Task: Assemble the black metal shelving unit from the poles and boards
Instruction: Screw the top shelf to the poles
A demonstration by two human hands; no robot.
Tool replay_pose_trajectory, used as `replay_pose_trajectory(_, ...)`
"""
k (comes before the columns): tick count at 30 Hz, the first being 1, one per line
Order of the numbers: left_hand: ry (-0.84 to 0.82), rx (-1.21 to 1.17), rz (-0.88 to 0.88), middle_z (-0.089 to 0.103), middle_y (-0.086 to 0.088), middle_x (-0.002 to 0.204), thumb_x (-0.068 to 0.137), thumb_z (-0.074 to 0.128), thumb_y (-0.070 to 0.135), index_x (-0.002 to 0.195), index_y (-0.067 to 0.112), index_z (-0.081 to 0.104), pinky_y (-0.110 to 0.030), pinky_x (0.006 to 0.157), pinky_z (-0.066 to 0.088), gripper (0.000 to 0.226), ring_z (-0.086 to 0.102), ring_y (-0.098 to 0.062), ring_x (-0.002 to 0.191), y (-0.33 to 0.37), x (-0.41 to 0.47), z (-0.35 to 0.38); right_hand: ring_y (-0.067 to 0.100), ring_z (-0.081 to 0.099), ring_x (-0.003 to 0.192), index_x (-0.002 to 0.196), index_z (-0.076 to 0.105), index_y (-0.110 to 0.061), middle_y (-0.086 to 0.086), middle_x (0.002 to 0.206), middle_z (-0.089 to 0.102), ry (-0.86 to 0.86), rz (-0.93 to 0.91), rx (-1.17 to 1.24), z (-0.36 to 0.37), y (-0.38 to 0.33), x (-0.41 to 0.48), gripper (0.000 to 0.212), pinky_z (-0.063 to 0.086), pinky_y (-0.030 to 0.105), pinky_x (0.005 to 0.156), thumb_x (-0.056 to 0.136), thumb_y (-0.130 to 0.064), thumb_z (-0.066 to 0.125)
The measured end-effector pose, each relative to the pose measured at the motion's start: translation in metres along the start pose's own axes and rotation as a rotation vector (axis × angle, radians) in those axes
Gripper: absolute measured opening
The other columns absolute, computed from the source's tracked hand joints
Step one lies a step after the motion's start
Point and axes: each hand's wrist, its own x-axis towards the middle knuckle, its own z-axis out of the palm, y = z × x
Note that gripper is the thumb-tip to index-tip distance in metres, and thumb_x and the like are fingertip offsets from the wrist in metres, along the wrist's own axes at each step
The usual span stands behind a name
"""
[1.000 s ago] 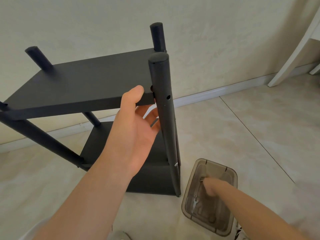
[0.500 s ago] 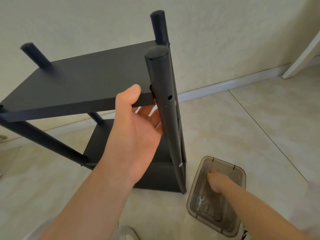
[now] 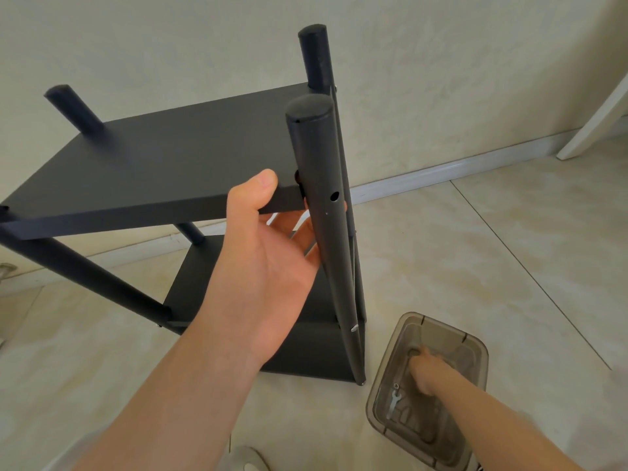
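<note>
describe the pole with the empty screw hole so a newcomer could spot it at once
Find the black shelving unit on the tiled floor by the wall. Take its near right pole, beside the left hand gripping the upper board. It alone shows an open round hole in its side.

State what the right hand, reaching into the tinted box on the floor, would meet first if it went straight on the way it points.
Probably the box floor near its far wall: the right hand is deep inside, pointing down and away. Blur leaves depth unclear.
</note>
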Motion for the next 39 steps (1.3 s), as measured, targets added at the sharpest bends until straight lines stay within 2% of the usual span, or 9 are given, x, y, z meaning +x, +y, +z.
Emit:
replay_pose_trajectory(9,-0.016,-0.003,0.014,0.073,0.006,0.086,0.083,0.056,0.042,0.062,0.027,0.073,-0.027,0.071,0.057,0.031,0.073,-0.014,0.087,0.0,0.001,-0.002,0.042,0.032,0.135,0.135,0.049,-0.009,0.022,0.151,0.021,0.042,0.051,-0.04,0.013,-0.002,-0.008,0.04,0.032,0.05,0.113,0.097,-0.008,0.042)
replay_pose_trajectory(15,-0.02,-0.002,0.01,0.074,0.006,0.085,0.083,0.056,0.042,0.06,0.028,0.072,-0.028,0.071,0.057,0.031,0.073,-0.014,0.086,0.0,0.002,-0.004,0.028,0.055,0.11,0.121,0.056,-0.01,0.016,0.136,0.04,0.168,0.036,0.128,-0.004,-0.003,-0.016,0.033,0.051,0.034,0.088,0.095,0.006,0.045)
replay_pose_trajectory(21,0.004,-0.003,0.009,0.07,0.005,0.083,0.074,0.067,0.039,0.058,0.028,0.069,-0.032,0.073,0.057,0.019,0.068,-0.017,0.089,0.0,0.002,-0.002,0.013,0.041,0.065,0.074,0.039,-0.018,-0.002,0.078,0.041,0.224,0.015,0.154,-0.025,-0.003,-0.034,0.029,0.038,0.024,0.061,0.098,0.0,0.038)
replay_pose_trajectory(24,0.037,-0.013,-0.005,0.07,0.002,0.084,0.065,0.07,0.041,0.059,0.027,0.071,-0.034,0.078,0.06,0.016,0.066,-0.021,0.096,0.001,0.002,-0.001,0.012,0.033,0.058,0.067,0.029,-0.021,-0.002,0.071,0.037,0.24,-0.037,0.102,-0.043,-0.007,-0.049,0.038,0.027,0.025,0.052,0.093,0.004,0.04)
replay_pose_trajectory(28,0.133,0.007,-0.043,0.067,-0.004,0.096,0.064,0.071,0.04,0.075,0.021,0.067,-0.044,0.092,0.055,0.022,0.068,-0.032,0.108,0.001,0.004,-0.003,0.013,0.042,0.064,0.073,0.037,-0.021,0.0,0.082,0.046,0.34,-0.128,0.054,-0.08,-0.025,-0.074,0.033,0.034,0.021,0.054,0.09,0.005,0.049)
replay_pose_trajectory(30,0.14,0.036,-0.05,0.066,-0.006,0.099,0.064,0.071,0.04,0.081,0.019,0.065,-0.047,0.098,0.052,0.027,0.068,-0.03,0.106,0.003,0.004,-0.003,0.018,0.057,0.081,0.098,0.056,-0.016,0.006,0.1,0.058,0.422,-0.202,0.01,-0.11,-0.038,-0.09,0.016,0.05,0.026,0.072,0.095,-0.001,0.052)
replay_pose_trajectory(33,0.158,0.05,-0.062,0.065,-0.01,0.105,0.069,0.071,0.04,0.104,0.013,0.063,-0.045,0.099,0.054,0.045,0.068,-0.028,0.11,0.004,0.0,-0.002,0.024,0.064,0.095,0.123,0.059,-0.014,0.009,0.113,0.061,0.512,-0.338,-0.088,-0.148,-0.056,-0.119,0.028,0.055,0.032,0.089,0.096,-0.006,0.055)
replay_pose_trajectory(36,0.164,0.076,-0.082,0.064,-0.018,0.117,0.071,0.071,0.042,0.126,0.005,0.057,-0.043,0.097,0.055,0.067,0.069,-0.029,0.111,0.008,-0.004,0.0,0.027,0.065,0.101,0.126,0.061,-0.012,0.01,0.115,0.063,0.526,-0.426,-0.244,-0.181,-0.061,-0.155,0.033,0.055,0.036,0.092,0.094,-0.004,0.059)
replay_pose_trajectory(39,0.178,0.111,-0.079,0.067,-0.018,0.122,0.067,0.073,0.043,0.119,0.009,0.06,-0.043,0.097,0.054,0.064,0.072,-0.027,0.105,0.012,-0.004,-0.003,0.031,0.066,0.1,0.122,0.063,-0.01,0.013,0.113,0.064,0.515,-0.455,-0.308,-0.21,-0.053,-0.196,0.035,0.056,0.04,0.088,0.091,0.005,0.055)
